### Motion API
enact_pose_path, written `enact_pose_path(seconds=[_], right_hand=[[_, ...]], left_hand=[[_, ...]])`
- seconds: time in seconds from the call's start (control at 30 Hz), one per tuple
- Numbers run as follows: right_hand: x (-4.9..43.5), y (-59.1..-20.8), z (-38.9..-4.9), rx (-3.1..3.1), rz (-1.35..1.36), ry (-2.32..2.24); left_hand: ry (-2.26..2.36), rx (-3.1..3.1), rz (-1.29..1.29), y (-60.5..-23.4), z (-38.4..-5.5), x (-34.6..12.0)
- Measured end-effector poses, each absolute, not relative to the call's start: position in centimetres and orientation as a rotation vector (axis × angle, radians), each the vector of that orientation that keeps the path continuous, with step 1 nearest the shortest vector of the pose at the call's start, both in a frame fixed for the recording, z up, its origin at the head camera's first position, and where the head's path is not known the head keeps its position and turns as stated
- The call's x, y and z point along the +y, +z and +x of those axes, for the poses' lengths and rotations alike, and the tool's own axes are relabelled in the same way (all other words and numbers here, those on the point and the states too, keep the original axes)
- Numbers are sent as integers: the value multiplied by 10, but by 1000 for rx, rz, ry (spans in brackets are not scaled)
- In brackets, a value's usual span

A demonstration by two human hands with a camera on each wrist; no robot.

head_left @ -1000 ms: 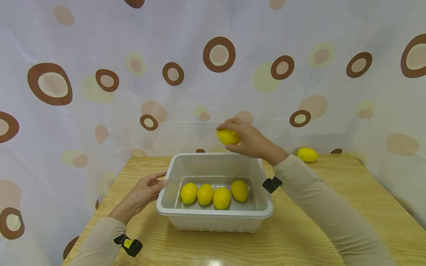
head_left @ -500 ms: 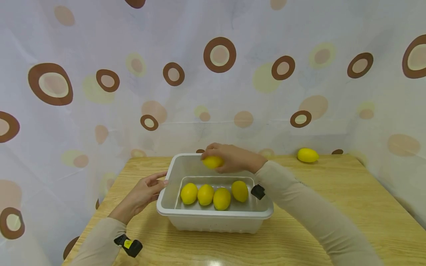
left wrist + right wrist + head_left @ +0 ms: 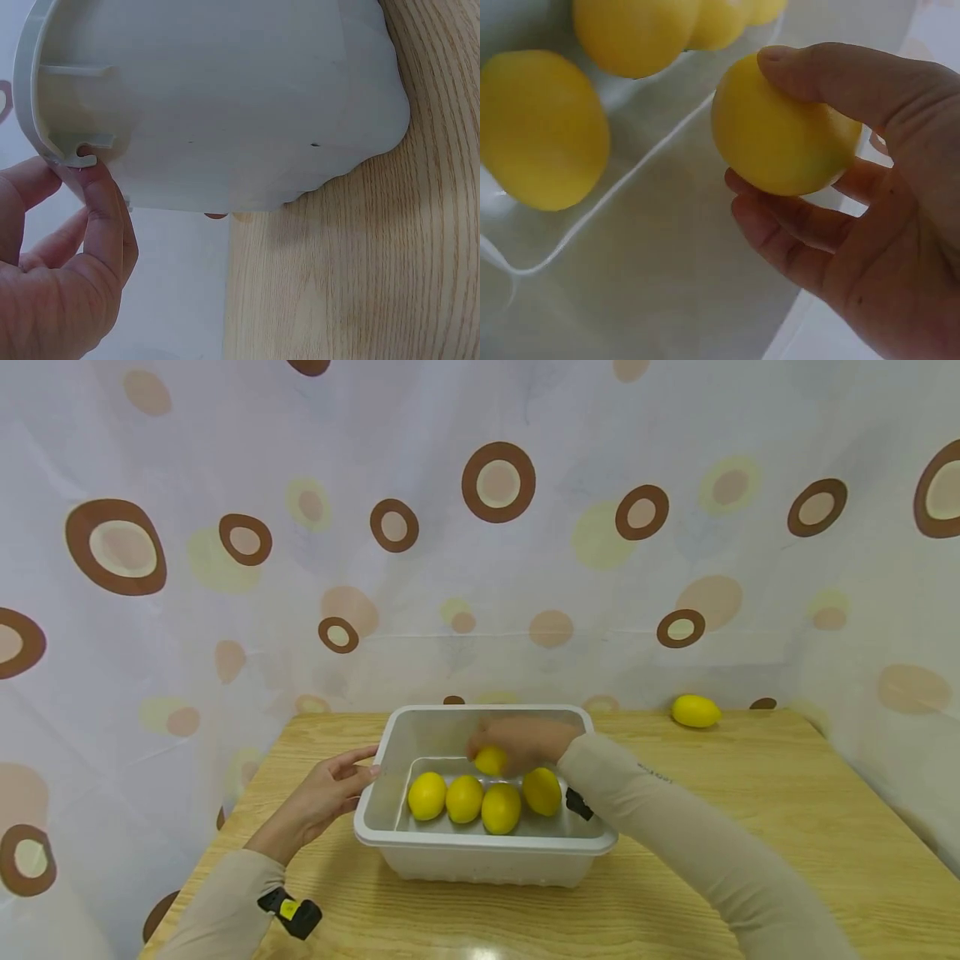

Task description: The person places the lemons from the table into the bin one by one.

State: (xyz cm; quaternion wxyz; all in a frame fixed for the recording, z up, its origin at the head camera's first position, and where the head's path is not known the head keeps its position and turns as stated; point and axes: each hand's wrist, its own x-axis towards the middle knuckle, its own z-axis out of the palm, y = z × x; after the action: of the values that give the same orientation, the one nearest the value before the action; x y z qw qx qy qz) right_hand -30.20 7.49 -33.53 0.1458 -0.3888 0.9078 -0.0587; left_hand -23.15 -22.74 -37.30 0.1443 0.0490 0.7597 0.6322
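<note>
A white plastic bin (image 3: 480, 864) stands on the wooden table, with several lemons (image 3: 427, 796) in a row on its floor. My right hand (image 3: 528, 742), slightly blurred, is inside the bin toward its back wall. It grips another lemon (image 3: 780, 139), thumb on one side and fingers on the other, as the right wrist view shows. This lemon is just behind the row; whether it touches the floor I cannot tell. At the bin's left side, my left hand (image 3: 322, 793) pinches the rim (image 3: 26, 82), thumb and forefinger at the rim's corner in the left wrist view.
One more lemon (image 3: 696, 711) lies at the back right of the wooden table (image 3: 765, 810). Behind the table hangs a pale curtain (image 3: 420, 602) with brown ring patterns. Black wrist cameras (image 3: 298, 917) sit on both sleeves.
My right hand has come down from above the bin's back rim into the bin, carrying its lemon toward the row. My left hand has stayed on the rim.
</note>
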Motion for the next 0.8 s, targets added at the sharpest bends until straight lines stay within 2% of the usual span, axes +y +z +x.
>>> enact_pose_path(seconds=[0.8], right_hand=[[76,-358,-303,2623,-1135,25]], left_hand=[[1823,2194,130,-375,-233,-227]])
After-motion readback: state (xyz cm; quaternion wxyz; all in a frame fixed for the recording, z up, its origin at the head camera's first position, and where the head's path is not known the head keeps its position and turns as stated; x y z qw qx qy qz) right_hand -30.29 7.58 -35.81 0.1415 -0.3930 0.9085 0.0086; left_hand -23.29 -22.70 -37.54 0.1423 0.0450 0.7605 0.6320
